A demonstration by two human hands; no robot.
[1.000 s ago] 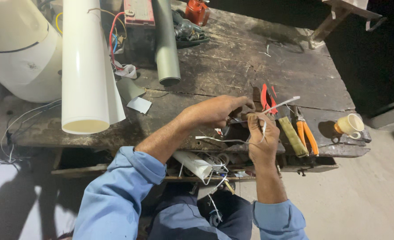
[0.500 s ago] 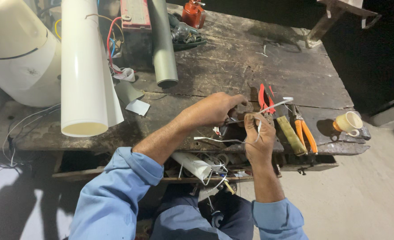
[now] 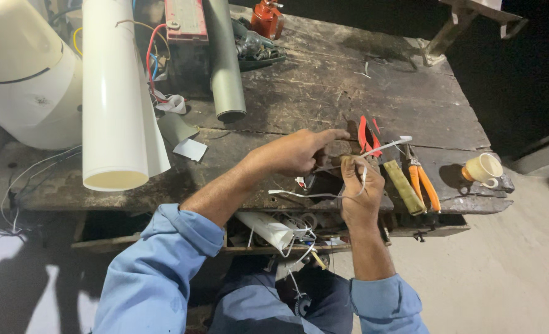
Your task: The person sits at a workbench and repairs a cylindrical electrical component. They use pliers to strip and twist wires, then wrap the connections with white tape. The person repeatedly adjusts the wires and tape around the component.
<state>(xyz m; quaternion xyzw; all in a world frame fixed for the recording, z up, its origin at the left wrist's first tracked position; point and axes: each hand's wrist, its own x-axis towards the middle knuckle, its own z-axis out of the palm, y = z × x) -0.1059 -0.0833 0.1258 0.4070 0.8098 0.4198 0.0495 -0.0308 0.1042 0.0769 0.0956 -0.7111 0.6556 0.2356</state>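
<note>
Head view: both hands meet over the worn wooden surface (image 3: 349,80). Left hand (image 3: 296,151) and right hand (image 3: 360,192) each pinch a thin white wire (image 3: 386,145) between closed fingers. Just right of the grip lie red pliers (image 3: 366,133), orange pliers (image 3: 424,182) and a cup (image 3: 482,168); a white pipe (image 3: 110,93) is far left.

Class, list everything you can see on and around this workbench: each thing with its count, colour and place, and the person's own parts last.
Workbench: one, dark worn wood, centre.
Wide pipe: one, white, left.
Narrow pipe: one, grey, top centre.
Round casing: one, cream, far left.
Can: one, red, top.
Pliers: one, orange-handled, right.
Cutters: one, red-handled, beside the hands.
Cup: one, cream, right edge.
Wire: one, white, held in the hands.
Sleeves: two, blue, bottom.
Left hand: one, pinching the wire.
Right hand: one, gripping the wire.
</note>
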